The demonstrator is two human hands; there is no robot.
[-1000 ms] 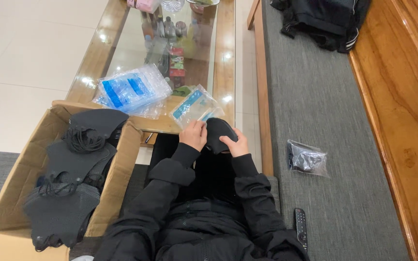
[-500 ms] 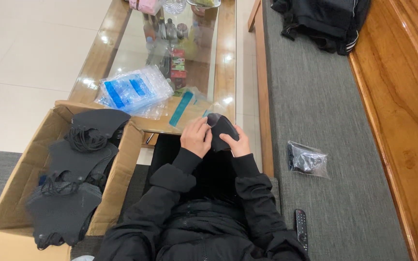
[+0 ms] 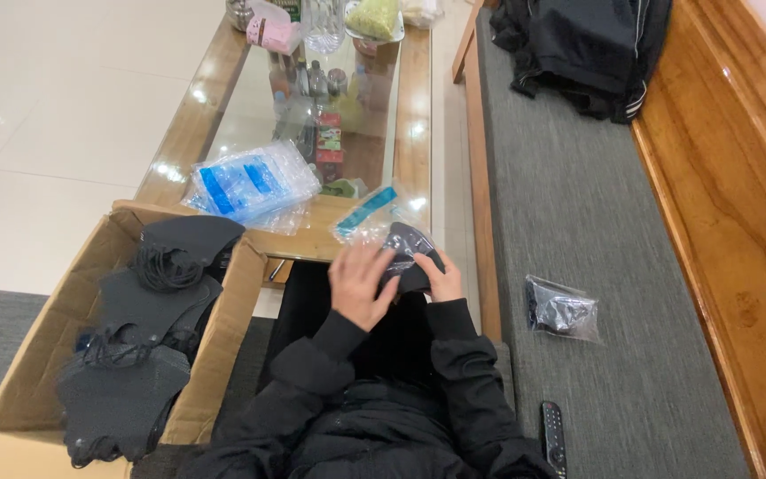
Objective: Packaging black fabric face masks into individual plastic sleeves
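Both hands (image 3: 392, 279) hold black mask (image 3: 405, 253) w/ clear bag (image 3: 363, 217); bagging step, next needs bag mouth opened.

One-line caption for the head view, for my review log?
Seated person's left hand and right hand hold a black mask at a clear bag, cardboard box of masks beside them.
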